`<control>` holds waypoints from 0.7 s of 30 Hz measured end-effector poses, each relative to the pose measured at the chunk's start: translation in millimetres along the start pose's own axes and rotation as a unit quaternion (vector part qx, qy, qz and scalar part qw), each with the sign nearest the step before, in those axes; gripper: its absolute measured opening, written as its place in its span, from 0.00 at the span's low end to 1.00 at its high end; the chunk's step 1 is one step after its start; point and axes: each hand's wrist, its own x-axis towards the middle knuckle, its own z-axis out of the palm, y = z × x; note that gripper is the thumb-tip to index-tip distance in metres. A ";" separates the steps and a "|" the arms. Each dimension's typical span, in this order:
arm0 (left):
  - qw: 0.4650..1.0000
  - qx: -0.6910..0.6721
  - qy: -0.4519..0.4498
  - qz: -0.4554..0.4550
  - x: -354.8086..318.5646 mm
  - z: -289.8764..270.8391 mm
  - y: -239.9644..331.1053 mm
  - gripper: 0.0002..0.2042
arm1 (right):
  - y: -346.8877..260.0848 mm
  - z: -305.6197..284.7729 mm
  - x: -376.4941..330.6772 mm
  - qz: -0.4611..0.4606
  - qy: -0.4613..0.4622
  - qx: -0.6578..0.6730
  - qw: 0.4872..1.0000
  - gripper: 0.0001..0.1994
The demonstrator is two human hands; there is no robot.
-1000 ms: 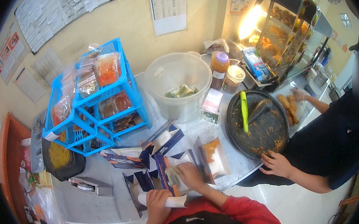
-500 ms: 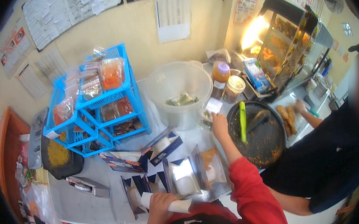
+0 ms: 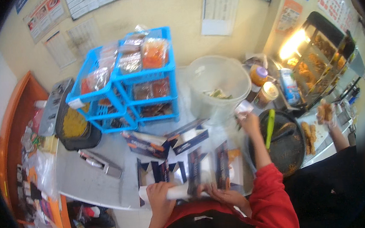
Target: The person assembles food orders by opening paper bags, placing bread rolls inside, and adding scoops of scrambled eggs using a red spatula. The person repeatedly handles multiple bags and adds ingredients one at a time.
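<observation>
My left hand (image 3: 158,197) is closed around a white, tube-like piece of paper (image 3: 178,192) at the near edge of the counter. My right hand (image 3: 249,125), arm stretched forward, pinches a small whitish packet (image 3: 243,107) beside the clear plastic bucket (image 3: 196,100). Several dark blue and white cardboard food boxes (image 3: 194,171) stand with their lids up just beyond my left hand. In the rightmost box a golden-brown fried piece (image 3: 234,153) shows. A co-worker's hand (image 3: 225,196) reaches in below my right arm to these boxes, its fingers blurred.
A blue tiered basket rack (image 3: 143,76) with bagged packets stands back left, by a black tub (image 3: 79,141) of yellow food. Right are a dark round pan (image 3: 286,153) with green-handled tongs (image 3: 270,128), jars (image 3: 268,94) and a lit food warmer (image 3: 316,67). A co-worker's gloved hand (image 3: 328,116) lifts fried pieces.
The view has shifted, moving the scene rightward. A co-worker's hand has come to the boxes, and their gloved hand has lifted fried pieces. My hands stay in much the same places.
</observation>
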 end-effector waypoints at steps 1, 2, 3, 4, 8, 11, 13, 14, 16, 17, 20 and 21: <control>0.999 0.009 0.006 -0.031 0.2 -0.7 -0.8 0.15 | -22.5 -27.1 -9.4 -0.073 0.059 0.030 0.995 0.16; 0.999 0.021 0.004 -0.034 0.1 -2.7 -1.6 0.15 | -47.5 -53.4 -22.6 -0.086 0.074 0.078 0.990 0.16; 0.999 0.023 0.003 -0.035 0.4 -3.7 -1.9 0.15 | -71.7 -80.0 -39.3 -0.101 0.103 0.127 0.981 0.15; 0.999 0.025 -0.005 -0.041 0.6 -4.8 -2.1 0.16 | -95.2 -103.5 -62.5 -0.072 0.087 0.190 0.975 0.15; 0.996 0.056 -0.059 -0.035 3.4 -10.8 -4.1 0.17 | -180.5 -127.0 -154.4 -0.127 0.093 0.260 0.953 0.16; 0.994 0.056 -0.079 -0.043 4.2 -21.2 -10.1 0.16 | -209.8 -106.0 -203.6 -0.139 0.024 0.285 0.948 0.20; 0.994 0.064 -0.075 -0.056 2.8 -30.8 -17.6 0.15 | -213.3 -84.1 -231.4 -0.131 -0.068 0.287 0.947 0.24; 0.994 0.065 -0.071 -0.059 1.7 -33.8 -21.2 0.15 | -212.0 -70.0 -243.7 -0.129 -0.083 0.274 0.949 0.25; 0.995 0.064 -0.057 -0.047 -2.3 -37.8 -27.5 0.15 | -204.9 -36.6 -266.1 -0.096 -0.123 0.251 0.955 0.27; 0.996 0.065 -0.051 -0.038 -4.3 -39.2 -30.4 0.15 | -200.9 -16.3 -274.9 -0.098 -0.122 0.265 0.951 0.26; 0.994 0.088 -0.056 -0.033 -7.5 -42.3 -37.6 0.16 | -191.9 47.0 -293.0 -0.087 -0.095 0.310 0.942 0.24; 0.993 0.096 -0.058 -0.031 -8.2 -43.3 -39.1 0.15 | -190.7 65.9 -297.5 -0.086 -0.099 0.307 0.943 0.24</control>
